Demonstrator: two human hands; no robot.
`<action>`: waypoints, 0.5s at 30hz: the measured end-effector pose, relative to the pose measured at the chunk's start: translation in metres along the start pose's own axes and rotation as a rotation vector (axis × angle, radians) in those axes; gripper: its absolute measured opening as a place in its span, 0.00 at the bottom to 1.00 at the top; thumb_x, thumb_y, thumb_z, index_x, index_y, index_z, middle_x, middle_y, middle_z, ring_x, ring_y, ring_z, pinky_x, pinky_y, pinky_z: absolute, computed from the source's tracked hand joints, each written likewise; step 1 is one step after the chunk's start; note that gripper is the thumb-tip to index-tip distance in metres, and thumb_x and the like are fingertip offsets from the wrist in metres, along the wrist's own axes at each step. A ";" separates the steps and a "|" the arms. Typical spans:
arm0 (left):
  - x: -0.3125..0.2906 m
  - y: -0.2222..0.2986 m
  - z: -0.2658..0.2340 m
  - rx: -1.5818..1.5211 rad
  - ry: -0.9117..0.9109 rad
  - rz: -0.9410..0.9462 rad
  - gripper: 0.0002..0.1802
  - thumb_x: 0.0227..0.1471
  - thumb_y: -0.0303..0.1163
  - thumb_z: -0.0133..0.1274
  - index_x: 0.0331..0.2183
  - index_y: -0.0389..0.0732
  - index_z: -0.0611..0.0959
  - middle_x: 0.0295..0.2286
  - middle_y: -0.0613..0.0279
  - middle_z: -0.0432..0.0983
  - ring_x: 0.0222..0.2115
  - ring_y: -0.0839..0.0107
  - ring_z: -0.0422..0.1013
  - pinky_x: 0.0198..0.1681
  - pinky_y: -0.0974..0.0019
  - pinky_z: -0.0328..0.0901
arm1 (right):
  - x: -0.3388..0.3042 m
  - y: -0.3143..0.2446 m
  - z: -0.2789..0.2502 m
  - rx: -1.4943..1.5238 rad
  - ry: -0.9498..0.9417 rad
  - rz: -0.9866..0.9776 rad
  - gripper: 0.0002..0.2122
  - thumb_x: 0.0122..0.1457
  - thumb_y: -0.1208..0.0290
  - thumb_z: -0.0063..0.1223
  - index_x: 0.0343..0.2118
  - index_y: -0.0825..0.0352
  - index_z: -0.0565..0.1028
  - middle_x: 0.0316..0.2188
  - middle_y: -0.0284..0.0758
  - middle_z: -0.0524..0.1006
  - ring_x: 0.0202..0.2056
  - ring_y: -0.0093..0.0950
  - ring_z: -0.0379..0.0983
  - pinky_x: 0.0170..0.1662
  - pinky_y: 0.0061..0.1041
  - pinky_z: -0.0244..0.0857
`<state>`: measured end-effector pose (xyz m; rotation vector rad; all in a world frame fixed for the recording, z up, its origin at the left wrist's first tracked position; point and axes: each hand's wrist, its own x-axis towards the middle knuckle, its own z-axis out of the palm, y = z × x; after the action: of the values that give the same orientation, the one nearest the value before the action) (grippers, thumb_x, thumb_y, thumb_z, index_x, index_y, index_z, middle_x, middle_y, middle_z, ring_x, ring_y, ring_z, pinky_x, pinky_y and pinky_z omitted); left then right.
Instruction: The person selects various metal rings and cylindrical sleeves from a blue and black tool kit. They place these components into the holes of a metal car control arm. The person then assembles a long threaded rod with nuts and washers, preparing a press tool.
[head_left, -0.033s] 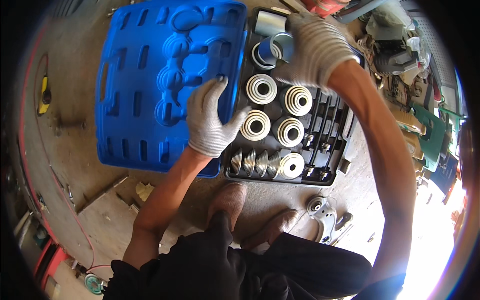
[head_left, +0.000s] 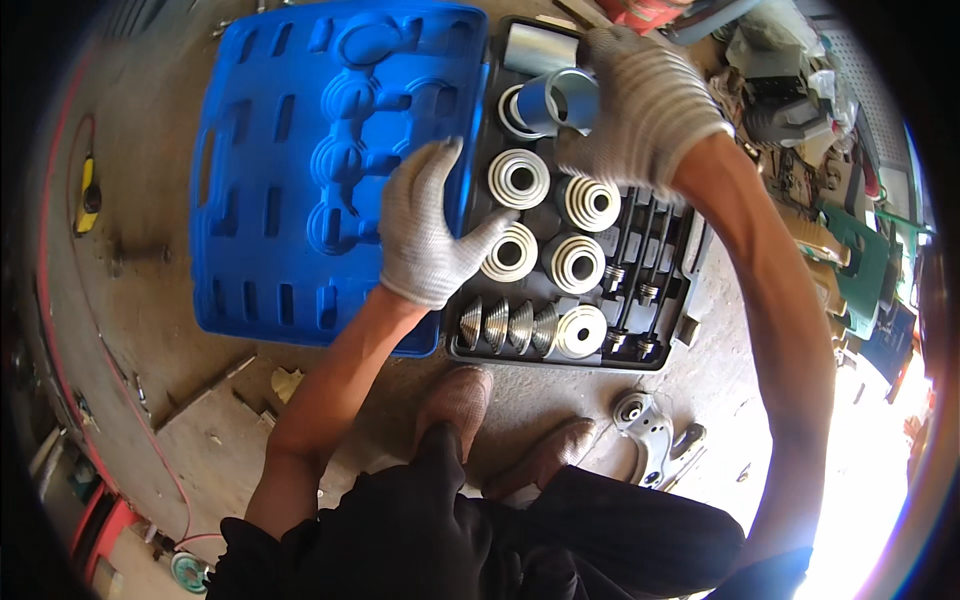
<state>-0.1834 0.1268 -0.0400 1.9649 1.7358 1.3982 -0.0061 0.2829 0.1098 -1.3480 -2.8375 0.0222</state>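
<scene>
- Lying open on the concrete floor (head_left: 220, 460), a tool case spreads across the upper middle of the frame: its blue lid (head_left: 270, 200) on the left, its black tray (head_left: 560, 361) on the right.
- The right hand (head_left: 645, 105), gloved and blurred, is at the top of the tray; its grip is closed about the right end of a blue-grey metal sleeve (head_left: 537, 105), which sits tilted in the upper part of the tray, with some fingertips hidden.
- The left hand (head_left: 425, 225), also gloved, is over the lid's right edge with its grip released, fingers spread and nothing in it.
- Ringed stacks (head_left: 519, 179) fill the tray's middle, a row of stepped discs (head_left: 496, 326) its lower left, dark rods (head_left: 616, 277) its right; a silver cylinder (head_left: 540, 48) lies at its top.
- Below the tray, a metal bracket (head_left: 652, 440) rests on the floor, right of the person's shoes (head_left: 465, 395).
- At the left of the frame lie a yellow-and-black tool (head_left: 90, 195) and a thin red hose (head_left: 50, 200).
- Workshop clutter crowds the upper right, near a perforated grey panel (head_left: 865, 70); a green container (head_left: 855, 270) stands lower, above glaring light at the lower right.
</scene>
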 end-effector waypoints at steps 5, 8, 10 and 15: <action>0.050 0.075 0.071 -0.586 -0.237 0.082 0.51 0.34 0.34 0.82 0.60 0.36 0.76 0.51 0.42 0.80 0.51 0.45 0.79 0.54 0.50 0.75 | -0.114 0.014 -0.075 0.164 -0.119 0.148 0.33 0.36 0.63 0.75 0.49 0.71 0.78 0.40 0.48 0.83 0.41 0.45 0.83 0.49 0.37 0.81; 0.018 0.106 0.065 -0.645 -0.464 0.004 0.42 0.37 0.31 0.81 0.55 0.37 0.80 0.47 0.52 0.83 0.46 0.58 0.81 0.53 0.58 0.76 | -0.177 0.005 -0.050 0.355 0.021 0.158 0.32 0.40 0.64 0.77 0.50 0.69 0.78 0.43 0.47 0.83 0.45 0.45 0.83 0.51 0.37 0.79; -0.015 0.139 0.070 -0.692 -0.606 0.055 0.40 0.39 0.31 0.80 0.54 0.39 0.80 0.46 0.53 0.84 0.48 0.58 0.81 0.54 0.58 0.75 | -0.240 0.007 -0.042 0.589 -0.069 0.274 0.31 0.46 0.66 0.78 0.54 0.67 0.77 0.46 0.47 0.83 0.48 0.44 0.83 0.53 0.36 0.78; -0.127 0.197 0.116 -0.679 -0.804 0.144 0.47 0.42 0.30 0.77 0.61 0.35 0.73 0.45 0.48 0.84 0.45 0.52 0.82 0.49 0.56 0.78 | -0.390 -0.011 0.006 0.709 -0.057 0.649 0.30 0.47 0.62 0.76 0.53 0.68 0.77 0.44 0.46 0.82 0.46 0.48 0.82 0.51 0.41 0.78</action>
<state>0.0499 0.0085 -0.0399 1.8563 0.6649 0.8450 0.2318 -0.0261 0.1064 -1.9356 -1.9411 0.9530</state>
